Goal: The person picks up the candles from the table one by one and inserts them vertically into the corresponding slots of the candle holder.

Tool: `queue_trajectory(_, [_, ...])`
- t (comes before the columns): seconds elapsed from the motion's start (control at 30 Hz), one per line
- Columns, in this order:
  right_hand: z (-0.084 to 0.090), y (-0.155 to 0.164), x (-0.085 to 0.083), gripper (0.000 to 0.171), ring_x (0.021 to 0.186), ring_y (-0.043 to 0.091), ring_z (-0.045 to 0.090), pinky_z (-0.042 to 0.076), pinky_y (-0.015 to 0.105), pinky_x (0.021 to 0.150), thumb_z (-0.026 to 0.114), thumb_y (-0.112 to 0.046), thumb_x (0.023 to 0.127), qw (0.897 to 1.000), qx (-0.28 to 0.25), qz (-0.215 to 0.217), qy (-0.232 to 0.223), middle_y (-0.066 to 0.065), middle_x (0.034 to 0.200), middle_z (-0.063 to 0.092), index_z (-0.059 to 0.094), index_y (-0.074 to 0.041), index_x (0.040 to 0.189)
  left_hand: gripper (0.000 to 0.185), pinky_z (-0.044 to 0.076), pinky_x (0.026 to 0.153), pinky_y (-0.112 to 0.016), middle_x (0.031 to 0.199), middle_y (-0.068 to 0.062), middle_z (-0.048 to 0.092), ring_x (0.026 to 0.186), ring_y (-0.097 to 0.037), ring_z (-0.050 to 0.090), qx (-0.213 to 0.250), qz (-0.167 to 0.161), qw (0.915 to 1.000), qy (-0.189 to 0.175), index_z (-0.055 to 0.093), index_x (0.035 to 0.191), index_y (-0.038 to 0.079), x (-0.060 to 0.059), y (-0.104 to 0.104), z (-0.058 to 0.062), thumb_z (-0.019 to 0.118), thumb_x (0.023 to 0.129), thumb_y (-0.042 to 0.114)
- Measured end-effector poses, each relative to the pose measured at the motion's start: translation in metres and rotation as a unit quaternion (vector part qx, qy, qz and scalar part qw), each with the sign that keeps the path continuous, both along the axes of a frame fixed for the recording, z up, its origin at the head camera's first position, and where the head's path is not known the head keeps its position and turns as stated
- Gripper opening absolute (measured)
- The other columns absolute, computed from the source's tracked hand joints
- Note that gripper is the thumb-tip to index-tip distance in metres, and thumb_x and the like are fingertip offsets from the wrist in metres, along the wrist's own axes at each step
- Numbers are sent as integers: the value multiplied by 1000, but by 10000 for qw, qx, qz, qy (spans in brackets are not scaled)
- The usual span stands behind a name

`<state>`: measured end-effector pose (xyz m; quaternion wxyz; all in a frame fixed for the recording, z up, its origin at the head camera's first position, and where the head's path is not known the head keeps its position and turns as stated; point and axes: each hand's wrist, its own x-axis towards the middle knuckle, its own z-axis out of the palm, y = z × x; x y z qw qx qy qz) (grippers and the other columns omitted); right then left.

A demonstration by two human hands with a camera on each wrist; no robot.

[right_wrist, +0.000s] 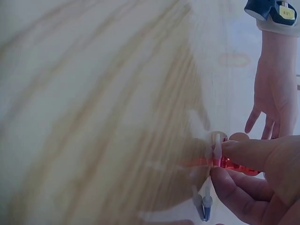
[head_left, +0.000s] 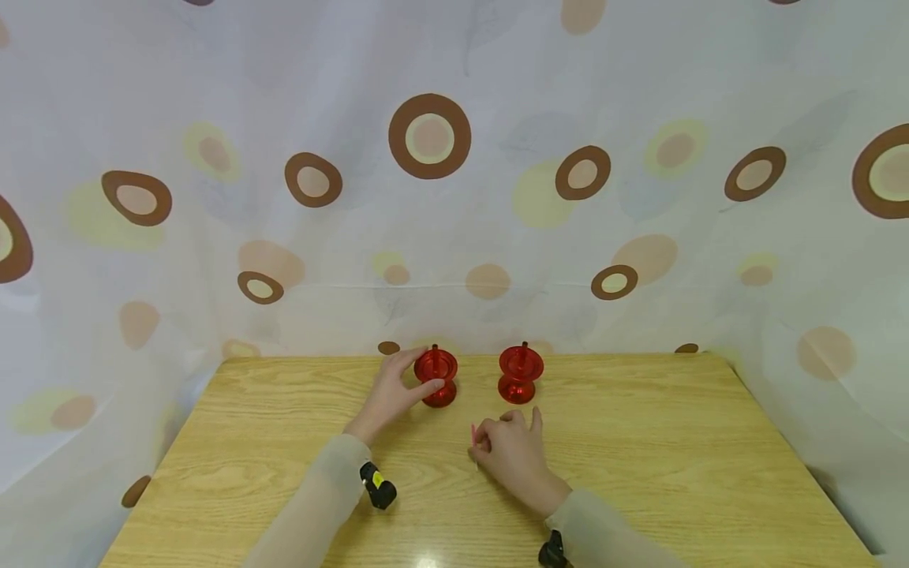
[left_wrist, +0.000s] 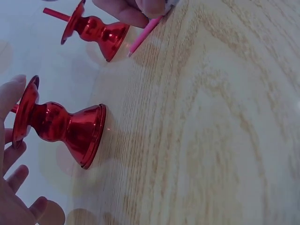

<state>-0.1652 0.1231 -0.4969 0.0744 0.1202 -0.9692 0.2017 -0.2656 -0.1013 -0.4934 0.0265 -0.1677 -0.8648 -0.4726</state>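
Observation:
My left hand (head_left: 393, 394) is at the left shiny red candle holder (head_left: 436, 368), thumb in front of its dish and index finger behind. The left wrist view shows the thumb tip at the rim and the other fingers spread. This holder stands upright on the table. A second red candle holder (head_left: 521, 366), matching it, stands to its right, each with a dark-tipped rod in its dish. Nearer me, my right hand (head_left: 514, 451) pinches a thin pink stick (left_wrist: 144, 36) with a pale tip between thumb and index finger; part of the stick is hidden.
The light wooden table (head_left: 675, 457) extends to both sides. A pale curtain (head_left: 497, 237) with brown rings hangs behind its far edge and along the sides. Dark wrist cameras (head_left: 379, 486) sit on both sleeves.

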Motion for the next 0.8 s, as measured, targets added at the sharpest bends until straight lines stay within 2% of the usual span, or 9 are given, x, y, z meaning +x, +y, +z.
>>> queue_trajectory(0.33, [0,-3,0,35,107,37,62,21,82,109,87,-27,84,9999,85,22,-90,-13,60,52,58,-22,65,72,27,122,-60,154,-14,52,151,-38,33,132,-78,9999,-49,54,151,7,-2,0,-4,84,90,31])
queue_trajectory(0.8, [-1,-8,-1,28,104,36,62,23,82,109,84,-20,84,9986,530,-67,60,-8,67,66,64,-23,65,72,28,122,-58,155,-13,52,150,-37,34,114,-62,9999,-50,54,151,8,-3,1,-6,83,90,32])
